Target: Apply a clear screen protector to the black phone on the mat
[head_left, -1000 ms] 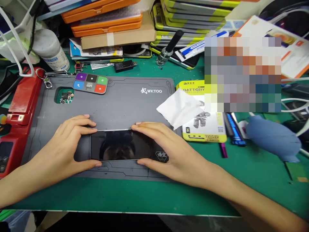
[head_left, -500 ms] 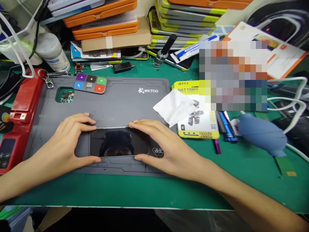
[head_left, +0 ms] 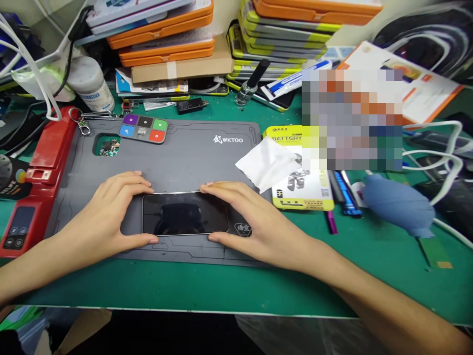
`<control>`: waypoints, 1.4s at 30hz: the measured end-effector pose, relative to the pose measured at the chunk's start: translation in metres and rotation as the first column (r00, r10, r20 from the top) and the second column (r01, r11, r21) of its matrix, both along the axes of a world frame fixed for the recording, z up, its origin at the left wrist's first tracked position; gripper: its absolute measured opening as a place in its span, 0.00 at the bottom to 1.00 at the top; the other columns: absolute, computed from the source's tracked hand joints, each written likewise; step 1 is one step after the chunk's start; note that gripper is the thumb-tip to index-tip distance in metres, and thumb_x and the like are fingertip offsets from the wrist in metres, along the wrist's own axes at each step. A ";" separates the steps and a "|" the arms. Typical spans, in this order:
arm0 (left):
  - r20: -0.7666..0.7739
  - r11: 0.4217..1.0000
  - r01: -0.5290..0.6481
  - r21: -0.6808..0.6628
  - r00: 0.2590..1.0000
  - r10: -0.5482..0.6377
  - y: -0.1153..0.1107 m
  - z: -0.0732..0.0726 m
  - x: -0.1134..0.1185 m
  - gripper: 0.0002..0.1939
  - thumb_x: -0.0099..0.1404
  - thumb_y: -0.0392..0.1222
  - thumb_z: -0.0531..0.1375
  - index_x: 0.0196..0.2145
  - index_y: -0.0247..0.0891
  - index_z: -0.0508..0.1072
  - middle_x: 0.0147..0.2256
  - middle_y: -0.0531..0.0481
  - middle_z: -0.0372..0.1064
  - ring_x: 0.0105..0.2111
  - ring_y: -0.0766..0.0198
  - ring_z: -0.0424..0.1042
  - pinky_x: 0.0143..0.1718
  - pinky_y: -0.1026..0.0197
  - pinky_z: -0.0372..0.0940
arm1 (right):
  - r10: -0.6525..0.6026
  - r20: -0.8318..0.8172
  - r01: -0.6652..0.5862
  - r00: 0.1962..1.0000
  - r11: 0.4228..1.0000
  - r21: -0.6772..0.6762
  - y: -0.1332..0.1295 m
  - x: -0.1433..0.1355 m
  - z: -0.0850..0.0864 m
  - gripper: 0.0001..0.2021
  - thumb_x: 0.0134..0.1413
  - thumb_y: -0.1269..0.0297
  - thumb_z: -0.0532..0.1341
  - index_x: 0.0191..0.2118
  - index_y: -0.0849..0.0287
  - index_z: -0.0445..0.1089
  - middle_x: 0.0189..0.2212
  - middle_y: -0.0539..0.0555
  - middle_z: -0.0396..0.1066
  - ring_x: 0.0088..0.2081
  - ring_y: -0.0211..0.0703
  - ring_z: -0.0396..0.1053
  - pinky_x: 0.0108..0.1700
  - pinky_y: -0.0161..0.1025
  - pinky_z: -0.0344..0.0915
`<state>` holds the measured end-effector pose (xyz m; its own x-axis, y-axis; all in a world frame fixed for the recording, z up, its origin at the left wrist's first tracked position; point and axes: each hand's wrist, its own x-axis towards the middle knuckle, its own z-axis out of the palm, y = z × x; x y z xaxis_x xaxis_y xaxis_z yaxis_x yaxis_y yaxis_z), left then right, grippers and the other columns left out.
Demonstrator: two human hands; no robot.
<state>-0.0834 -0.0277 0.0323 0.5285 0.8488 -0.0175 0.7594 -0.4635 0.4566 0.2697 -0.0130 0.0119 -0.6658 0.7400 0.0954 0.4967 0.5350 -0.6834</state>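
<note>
A black phone (head_left: 185, 214) with a dark screen lies lengthwise on the grey work mat (head_left: 185, 162), its screen up. My left hand (head_left: 120, 209) grips its left end, fingers at the far edge and thumb at the near edge. Around the right end is my right hand (head_left: 247, 217), holding the same two long edges between fingers and thumb. A white cloth (head_left: 264, 165) rests partly on the yellow battery package (head_left: 303, 192), right of the mat.
A red device (head_left: 44, 172) stands at the left. Behind the mat are a white jar (head_left: 90, 86), a small glass bottle (head_left: 246, 91) and stacked orange boxes (head_left: 166, 52). A blue air blower (head_left: 399, 202) and cables lie at the right.
The camera view has shifted slightly, so the whole scene sits a little differently. Both hands keep their hold on the phone, which stays in the same place on the mat.
</note>
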 end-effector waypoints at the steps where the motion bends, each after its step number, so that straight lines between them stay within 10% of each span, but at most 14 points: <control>1: -0.003 1.000 -0.001 -0.005 1.000 0.001 0.000 0.000 0.000 0.40 0.68 0.70 0.70 0.67 0.46 0.67 0.69 0.39 0.66 0.73 0.36 0.62 0.75 0.30 0.60 | 0.004 0.000 -0.004 1.000 1.000 -0.003 0.000 0.000 0.000 0.37 0.71 0.50 0.69 0.78 0.47 0.58 0.71 0.65 0.70 0.70 0.64 0.71 0.69 0.69 0.72; 42: 0.102 0.999 -0.022 -0.033 0.994 0.025 0.000 0.004 0.005 0.35 0.67 0.63 0.73 0.62 0.46 0.68 0.67 0.40 0.70 0.74 0.37 0.63 0.74 0.32 0.62 | 0.082 0.014 -0.082 0.997 0.997 0.005 0.008 0.010 0.003 0.48 0.70 0.50 0.69 0.84 0.45 0.42 0.76 0.63 0.64 0.73 0.64 0.67 0.70 0.68 0.71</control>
